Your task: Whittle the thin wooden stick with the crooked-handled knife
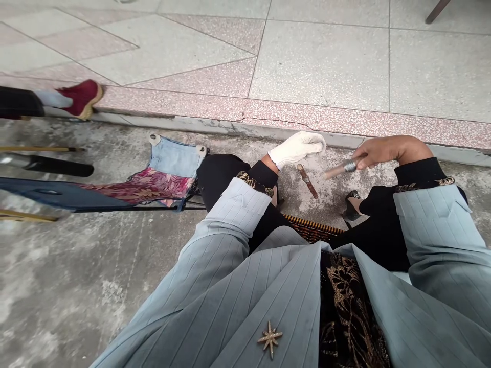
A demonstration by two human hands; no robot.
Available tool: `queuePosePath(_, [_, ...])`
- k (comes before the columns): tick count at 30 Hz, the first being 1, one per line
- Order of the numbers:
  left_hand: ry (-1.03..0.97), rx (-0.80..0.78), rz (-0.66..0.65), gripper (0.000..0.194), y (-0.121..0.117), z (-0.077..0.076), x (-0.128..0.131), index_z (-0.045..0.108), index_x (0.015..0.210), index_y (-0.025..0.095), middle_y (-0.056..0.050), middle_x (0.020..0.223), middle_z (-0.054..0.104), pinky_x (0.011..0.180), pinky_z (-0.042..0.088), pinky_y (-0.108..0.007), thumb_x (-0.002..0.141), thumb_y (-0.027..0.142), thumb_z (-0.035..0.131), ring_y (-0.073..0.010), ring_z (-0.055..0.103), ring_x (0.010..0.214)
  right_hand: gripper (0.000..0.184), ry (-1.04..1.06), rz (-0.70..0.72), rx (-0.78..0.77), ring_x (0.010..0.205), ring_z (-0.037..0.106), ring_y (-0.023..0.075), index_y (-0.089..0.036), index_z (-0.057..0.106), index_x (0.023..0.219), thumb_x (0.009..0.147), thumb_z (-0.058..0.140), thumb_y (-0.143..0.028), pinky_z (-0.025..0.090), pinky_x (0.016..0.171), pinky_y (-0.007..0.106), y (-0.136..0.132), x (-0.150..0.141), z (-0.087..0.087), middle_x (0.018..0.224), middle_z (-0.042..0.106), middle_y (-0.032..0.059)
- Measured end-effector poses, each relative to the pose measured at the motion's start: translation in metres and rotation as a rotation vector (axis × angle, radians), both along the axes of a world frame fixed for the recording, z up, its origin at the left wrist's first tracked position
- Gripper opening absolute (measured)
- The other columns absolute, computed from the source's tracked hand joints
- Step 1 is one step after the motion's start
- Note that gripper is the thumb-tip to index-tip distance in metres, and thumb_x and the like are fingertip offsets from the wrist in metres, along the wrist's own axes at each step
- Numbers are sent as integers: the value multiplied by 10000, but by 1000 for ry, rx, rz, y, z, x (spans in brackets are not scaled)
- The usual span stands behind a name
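My left hand (pixel 301 148), in a white knit glove, is closed with its fingertips curled down. A faint thin wire (pixel 330 148) shows at those fingertips, though most of it is too fine to follow. In my bare right hand (pixel 383 152) is a wooden stick (pixel 336 170), its blunt end pointing left and slightly blurred. Silvery wire is wound around the stick beside my fingers. On the concrete between my feet lies a shorter brown stick (pixel 308 181), bound with wire or cord near its middle. Neither hand touches it.
A low curb (pixel 230 125) edges the tiled floor (pixel 322 66) ahead. To my left stands a folding chair with a patterned fabric seat (pixel 157 186). A person's red shoe (pixel 82 97) rests by the curb. A woven seat edge (pixel 314 228) shows beneath me.
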State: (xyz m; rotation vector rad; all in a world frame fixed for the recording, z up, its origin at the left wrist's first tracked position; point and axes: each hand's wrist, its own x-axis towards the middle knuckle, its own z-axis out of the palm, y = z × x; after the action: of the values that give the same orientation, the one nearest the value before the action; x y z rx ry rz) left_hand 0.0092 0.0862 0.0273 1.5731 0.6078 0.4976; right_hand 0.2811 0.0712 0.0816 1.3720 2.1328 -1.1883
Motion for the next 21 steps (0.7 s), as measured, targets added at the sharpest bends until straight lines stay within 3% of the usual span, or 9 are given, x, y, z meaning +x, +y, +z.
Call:
queuePosePath(3, [24,24,86,139,3,-8,3,636,775,125,-17,698,601,482,319,-178,847,196,540,-41,423,509,393,204,28,-210,769,587,184,-219,750,927,733,712,-559,451,691,310,-7,-2,13,811,684,20])
queuePosePath(7, [121,-16,80,126,2,-18,8,625,798,129,-18,704,606,492,372,-182,857,208,548,-50,463,510,321,551,-326,6,756,579,169,-218,714,917,754,732,-494,464,705,309,-13,-11,23,817,662,22])
queuePosePath(10, [191,-42,-40,129,-3,-24,11,622,787,130,-3,653,585,511,409,-187,859,209,551,-59,492,515,234,765,-660,216,724,570,162,-233,668,848,795,710,-457,490,712,315,-12,-16,17,839,646,32])
queuePosePath(12, [197,-87,-157,151,-8,-23,12,604,749,131,11,603,558,524,428,-188,865,218,560,-62,502,509,233,785,-820,332,739,582,178,-242,632,820,837,660,-472,506,716,331,-7,-16,8,851,645,45])
queuePosePath(14, [175,-148,-267,180,-12,-16,13,586,726,132,25,566,531,521,432,-184,871,239,584,-56,488,485,242,636,-924,425,754,595,198,-236,615,828,867,618,-475,508,703,348,0,-14,-1,840,646,60])
queuePosePath(16, [137,-162,-313,168,-14,-7,11,601,742,129,27,570,532,506,419,-171,861,247,618,-48,477,479,220,328,-924,511,770,600,218,-215,630,865,855,640,-434,490,699,361,6,-10,-9,834,652,77])
queuePosePath(19, [14,-176,-223,163,-11,4,7,632,812,123,-5,686,605,503,403,-164,873,273,613,-45,510,525,232,-103,-697,591,823,601,258,-184,669,885,816,680,-405,452,711,370,11,-5,-16,863,668,111])
queuePosePath(21, [-41,-156,-133,163,-7,6,5,639,824,116,-26,748,634,501,385,-164,873,268,612,-42,522,552,287,-214,-527,563,820,601,268,-176,690,873,820,660,-456,435,685,361,12,-2,-19,857,670,124])
